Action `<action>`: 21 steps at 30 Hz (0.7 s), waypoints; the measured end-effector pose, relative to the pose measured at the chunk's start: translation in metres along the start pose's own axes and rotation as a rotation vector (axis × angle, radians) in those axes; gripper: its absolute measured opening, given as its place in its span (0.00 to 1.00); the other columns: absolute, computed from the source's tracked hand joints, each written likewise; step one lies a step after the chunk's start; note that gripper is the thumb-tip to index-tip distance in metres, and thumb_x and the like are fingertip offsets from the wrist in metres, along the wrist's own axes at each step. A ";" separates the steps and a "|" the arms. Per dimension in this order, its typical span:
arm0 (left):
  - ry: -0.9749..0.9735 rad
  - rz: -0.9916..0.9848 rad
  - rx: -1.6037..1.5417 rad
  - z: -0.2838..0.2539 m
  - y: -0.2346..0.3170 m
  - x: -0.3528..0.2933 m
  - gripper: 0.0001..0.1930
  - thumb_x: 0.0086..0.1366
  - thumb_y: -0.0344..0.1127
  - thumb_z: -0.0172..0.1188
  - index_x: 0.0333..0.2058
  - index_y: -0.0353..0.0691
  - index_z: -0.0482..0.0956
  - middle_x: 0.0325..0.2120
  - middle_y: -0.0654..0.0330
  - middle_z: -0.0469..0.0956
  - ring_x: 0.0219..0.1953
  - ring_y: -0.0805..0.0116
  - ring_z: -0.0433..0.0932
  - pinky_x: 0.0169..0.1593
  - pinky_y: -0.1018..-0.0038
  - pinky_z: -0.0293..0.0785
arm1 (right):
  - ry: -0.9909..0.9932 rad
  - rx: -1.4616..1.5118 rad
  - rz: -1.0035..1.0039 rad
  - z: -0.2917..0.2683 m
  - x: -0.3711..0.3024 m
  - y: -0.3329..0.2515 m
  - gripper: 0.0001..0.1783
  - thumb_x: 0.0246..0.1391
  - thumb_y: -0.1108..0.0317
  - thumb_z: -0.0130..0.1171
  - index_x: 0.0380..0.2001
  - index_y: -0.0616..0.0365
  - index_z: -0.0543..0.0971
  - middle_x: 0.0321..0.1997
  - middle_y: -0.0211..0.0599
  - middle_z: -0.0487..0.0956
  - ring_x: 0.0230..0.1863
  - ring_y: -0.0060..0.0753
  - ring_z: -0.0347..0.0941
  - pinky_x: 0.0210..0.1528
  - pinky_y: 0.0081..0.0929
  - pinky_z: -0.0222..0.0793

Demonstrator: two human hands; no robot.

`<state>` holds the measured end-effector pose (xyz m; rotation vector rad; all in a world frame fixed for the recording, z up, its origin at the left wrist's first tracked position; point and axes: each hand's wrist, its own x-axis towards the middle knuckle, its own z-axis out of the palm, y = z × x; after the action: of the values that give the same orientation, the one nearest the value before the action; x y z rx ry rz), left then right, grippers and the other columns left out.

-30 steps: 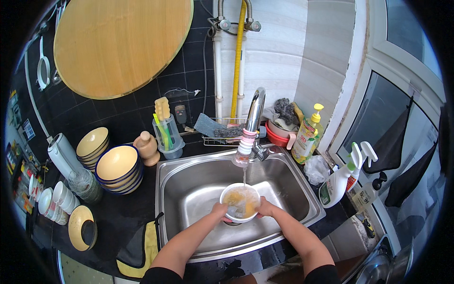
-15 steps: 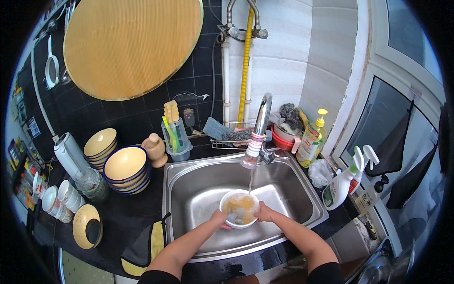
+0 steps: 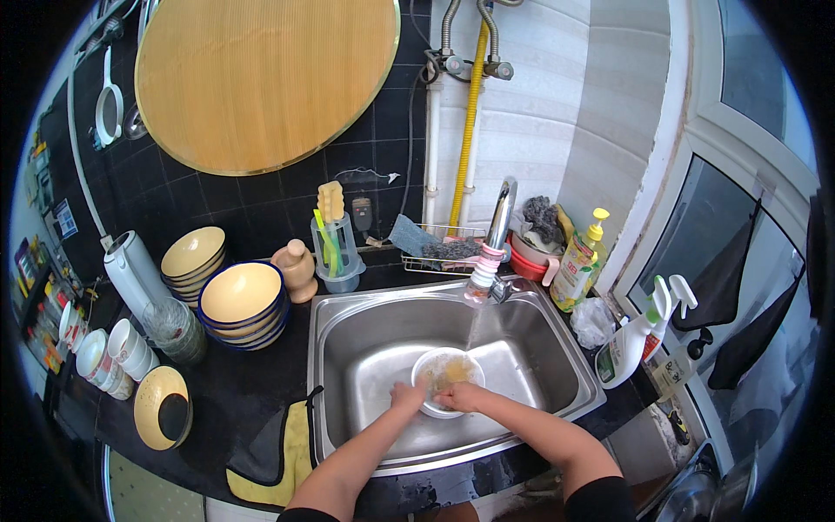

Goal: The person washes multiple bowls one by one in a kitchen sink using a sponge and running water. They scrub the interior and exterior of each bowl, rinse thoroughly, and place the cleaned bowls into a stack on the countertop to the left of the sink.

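In the sink (image 3: 365,335) a white bowl (image 3: 470,358) holds cloudy water with something yellowish in it; what that is I cannot make out. My left hand (image 3: 407,397) grips the bowl's left rim. Over the near rim, my right hand (image 3: 464,398) has its curled fingers inside the bowl, and what they hold, if anything, is hidden. From the faucet (image 3: 499,230) a stream of water falls at the bowl's far right edge.
On the left counter stand stacked bowls (image 3: 242,294), white cups (image 3: 130,346), a speckled bowl (image 3: 151,402) and a yellow-grey cloth (image 3: 297,444). A wire rack (image 3: 444,261) sits behind the sink. Right of it are a soap bottle (image 3: 577,265) and a spray bottle (image 3: 619,352).
My right hand has left the bowl's right side and moved left, its fingers now inside the bowl. My left hand stays at the left rim. The whole view has shifted slightly.
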<state>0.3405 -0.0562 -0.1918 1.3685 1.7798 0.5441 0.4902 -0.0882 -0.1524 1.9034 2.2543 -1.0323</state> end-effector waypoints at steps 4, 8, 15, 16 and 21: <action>-0.052 0.215 0.161 -0.019 0.004 -0.011 0.18 0.53 0.43 0.52 0.37 0.36 0.67 0.31 0.44 0.73 0.37 0.49 0.72 0.42 0.61 0.68 | 0.164 -0.272 0.221 -0.003 0.003 -0.008 0.13 0.39 0.66 0.56 0.32 0.57 0.76 0.36 0.43 0.75 0.36 0.42 0.72 0.43 0.32 0.67; -0.039 0.282 0.219 -0.025 0.013 -0.021 0.14 0.55 0.42 0.48 0.35 0.38 0.69 0.31 0.47 0.74 0.36 0.49 0.73 0.40 0.58 0.68 | 0.612 -0.138 0.078 0.015 0.046 0.016 0.19 0.35 0.73 0.53 0.36 0.63 0.71 0.40 0.50 0.71 0.44 0.48 0.66 0.49 0.36 0.61; -0.029 0.287 0.198 -0.022 0.006 -0.012 0.14 0.55 0.42 0.48 0.35 0.37 0.70 0.31 0.47 0.75 0.36 0.50 0.73 0.40 0.59 0.68 | 0.252 -0.011 -0.292 0.021 0.037 -0.001 0.17 0.32 0.74 0.51 0.33 0.61 0.72 0.35 0.52 0.72 0.41 0.49 0.67 0.45 0.37 0.61; -0.030 0.258 0.220 -0.022 0.009 -0.013 0.15 0.54 0.42 0.49 0.35 0.37 0.71 0.31 0.48 0.75 0.36 0.50 0.73 0.39 0.59 0.68 | 0.104 -0.040 -0.193 0.018 0.028 0.003 0.17 0.32 0.73 0.51 0.33 0.60 0.72 0.34 0.50 0.72 0.41 0.48 0.67 0.44 0.37 0.62; -0.109 0.248 0.273 -0.030 0.011 -0.013 0.17 0.48 0.44 0.53 0.33 0.38 0.75 0.31 0.48 0.75 0.36 0.53 0.74 0.40 0.62 0.69 | 0.197 -0.469 0.093 -0.003 0.002 0.008 0.20 0.33 0.72 0.53 0.37 0.58 0.72 0.40 0.47 0.71 0.43 0.44 0.66 0.46 0.34 0.62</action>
<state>0.3241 -0.0609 -0.1621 1.7880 1.6506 0.3554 0.4980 -0.0848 -0.1552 1.9357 2.2149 -0.2742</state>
